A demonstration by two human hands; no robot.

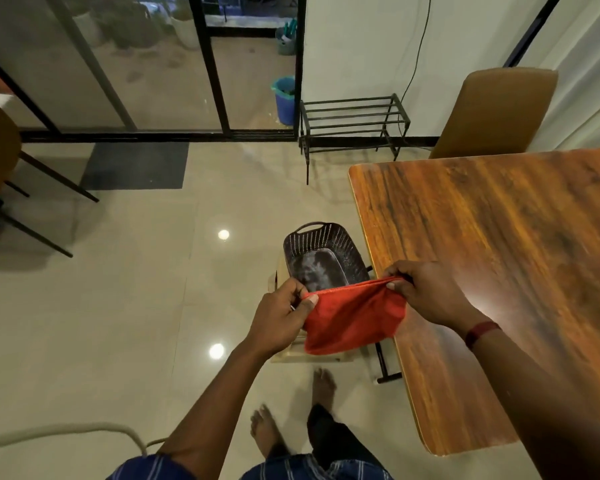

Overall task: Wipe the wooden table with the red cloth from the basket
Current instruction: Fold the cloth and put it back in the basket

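Observation:
The red cloth (355,315) hangs stretched between both hands, above the floor and just left of the wooden table (506,271). My left hand (281,317) pinches its left top corner. My right hand (426,292) pinches the right top corner, over the table's left edge. Behind the cloth a dark perforated basket (326,251) sits on a low pale stool beside the table; its inside looks empty. The table top is bare, with an orange-brown grain.
A tan chair (499,109) stands at the table's far end. A black metal rack (354,123) is against the wall, a blue bucket (286,98) by the glass doors. Chair legs (42,202) at the left. My bare feet (291,410) stand on the glossy tiled floor.

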